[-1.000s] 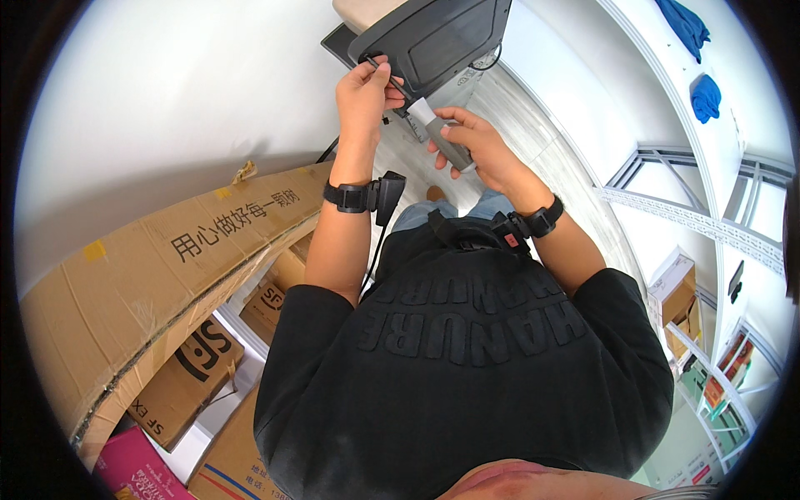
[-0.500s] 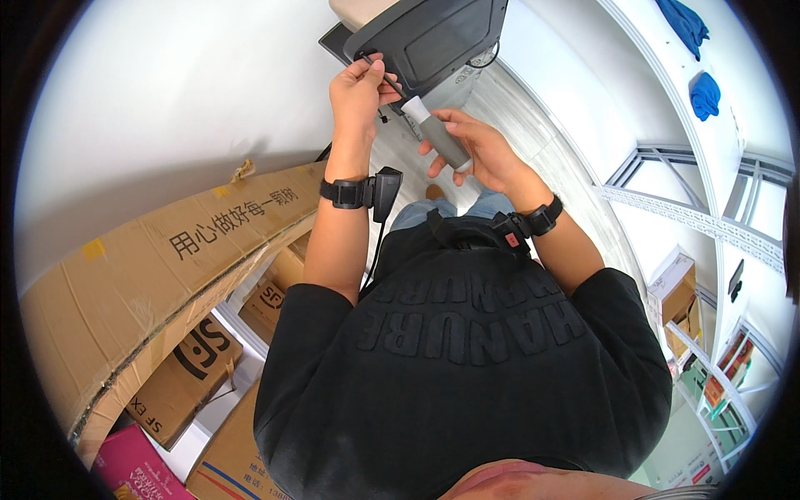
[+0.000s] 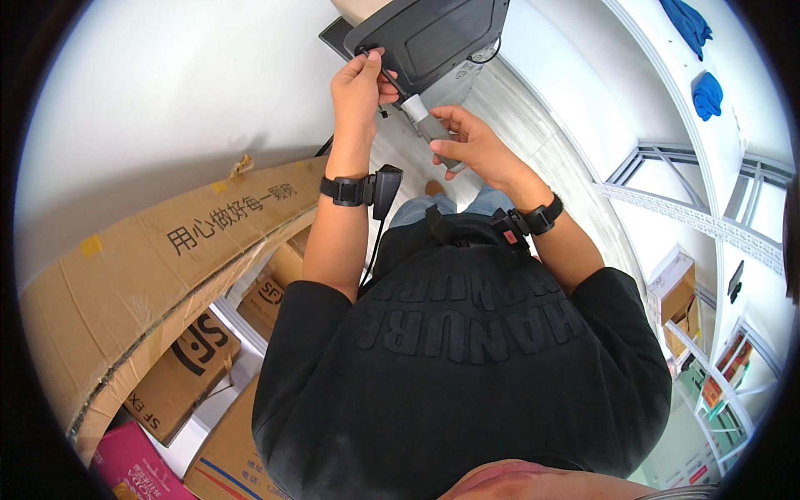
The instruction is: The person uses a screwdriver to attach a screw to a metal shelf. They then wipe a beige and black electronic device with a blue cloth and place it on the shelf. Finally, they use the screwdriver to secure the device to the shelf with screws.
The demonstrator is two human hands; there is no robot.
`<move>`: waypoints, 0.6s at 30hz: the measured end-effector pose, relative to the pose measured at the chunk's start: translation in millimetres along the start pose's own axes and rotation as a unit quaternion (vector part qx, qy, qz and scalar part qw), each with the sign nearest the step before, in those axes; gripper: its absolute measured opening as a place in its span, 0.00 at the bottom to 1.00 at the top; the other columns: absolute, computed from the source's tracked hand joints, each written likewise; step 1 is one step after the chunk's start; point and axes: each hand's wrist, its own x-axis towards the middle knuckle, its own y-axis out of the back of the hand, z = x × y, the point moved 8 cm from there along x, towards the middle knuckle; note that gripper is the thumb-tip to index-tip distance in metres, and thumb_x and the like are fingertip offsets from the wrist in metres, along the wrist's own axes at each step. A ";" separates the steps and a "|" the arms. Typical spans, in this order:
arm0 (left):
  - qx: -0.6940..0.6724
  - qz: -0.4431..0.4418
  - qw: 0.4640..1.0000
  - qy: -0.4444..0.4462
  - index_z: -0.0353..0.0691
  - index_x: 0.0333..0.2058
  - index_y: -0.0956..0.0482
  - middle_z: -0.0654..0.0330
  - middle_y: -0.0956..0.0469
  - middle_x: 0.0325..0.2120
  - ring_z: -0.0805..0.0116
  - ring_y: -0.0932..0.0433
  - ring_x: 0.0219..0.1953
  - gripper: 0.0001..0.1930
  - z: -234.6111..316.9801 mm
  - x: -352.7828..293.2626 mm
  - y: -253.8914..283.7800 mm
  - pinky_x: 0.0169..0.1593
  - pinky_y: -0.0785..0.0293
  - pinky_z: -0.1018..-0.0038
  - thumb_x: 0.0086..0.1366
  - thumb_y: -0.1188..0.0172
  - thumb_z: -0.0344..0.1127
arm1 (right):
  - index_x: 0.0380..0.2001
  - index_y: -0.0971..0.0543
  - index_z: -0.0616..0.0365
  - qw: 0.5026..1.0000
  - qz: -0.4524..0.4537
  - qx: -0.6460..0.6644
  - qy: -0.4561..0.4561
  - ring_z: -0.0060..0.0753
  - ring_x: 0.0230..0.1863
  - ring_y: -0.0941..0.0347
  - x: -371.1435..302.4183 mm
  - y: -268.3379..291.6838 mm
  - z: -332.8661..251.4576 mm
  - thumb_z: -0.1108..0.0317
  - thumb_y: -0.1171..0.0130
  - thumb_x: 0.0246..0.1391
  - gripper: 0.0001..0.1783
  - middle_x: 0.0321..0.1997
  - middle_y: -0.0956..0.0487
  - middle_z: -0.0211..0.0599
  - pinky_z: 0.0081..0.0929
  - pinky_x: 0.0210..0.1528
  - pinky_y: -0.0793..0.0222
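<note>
A screwdriver with a grey handle, pale collar and dark shaft slants up and left to a black plastic panel. My left hand pinches the dark shaft close to the panel's near-left corner. Around the grey handle, my right hand is closed, thumb on one side and fingers on the other. The tool's tip is hidden by my left fingers and the panel edge, so whether it sits in a screw cannot be told.
A long cardboard box runs along the left wall, with smaller cartons below it. White metal shelving stands on the right, and blue cloths lie at the upper right. A black cable loops beside the panel.
My right fingers have closed further round the handle and the hand has turned, covering more of its lower end. My left hand stays nearly in place on the shaft.
</note>
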 end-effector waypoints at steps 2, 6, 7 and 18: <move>-0.001 -0.003 1.000 -0.001 0.38 0.44 0.21 0.63 0.22 0.24 0.80 0.27 0.20 0.14 -1.0 1.6 0.4 0.25 0.26 0.81 0.67 0.45 0.40 | 0.61 0.39 0.57 1.000 0.000 -0.002 0.004 0.25 0.39 0.27 0.2 0.2 1.1 0.69 0.40 0.54 0.32 0.54 0.33 0.37 0.23 0.28 0.27; 0.011 -0.004 1.000 -0.006 0.38 0.44 0.21 0.62 0.21 0.24 0.80 0.27 0.20 0.14 -0.7 2.1 0.9 0.25 0.27 0.81 0.67 0.45 0.40 | 0.61 0.39 0.58 1.000 0.003 -0.007 0.003 0.24 0.38 0.27 -2.7 1.0 0.1 0.70 0.40 0.54 0.32 0.53 0.33 0.36 0.23 0.28 0.28; 0.014 -0.004 1.000 -0.006 0.38 0.44 0.21 0.62 0.21 0.24 0.80 0.26 0.20 0.13 -0.4 1.7 0.8 0.25 0.27 0.82 0.67 0.45 0.40 | 0.61 0.39 0.58 1.000 0.005 -0.008 0.003 0.24 0.38 0.27 -3.8 1.2 -0.7 0.70 0.40 0.54 0.31 0.52 0.33 0.36 0.22 0.28 0.28; -0.002 -0.045 0.998 -0.034 0.35 0.48 0.28 0.57 0.20 0.23 0.72 0.22 0.22 0.17 0.1 -4.3 -9.9 0.27 0.28 0.80 0.69 0.50 0.43 | 0.59 0.37 0.60 1.000 -0.020 0.016 0.012 0.23 0.36 0.28 -15.2 19.0 -1.6 0.74 0.44 0.55 0.28 0.49 0.31 0.36 0.21 0.27 0.30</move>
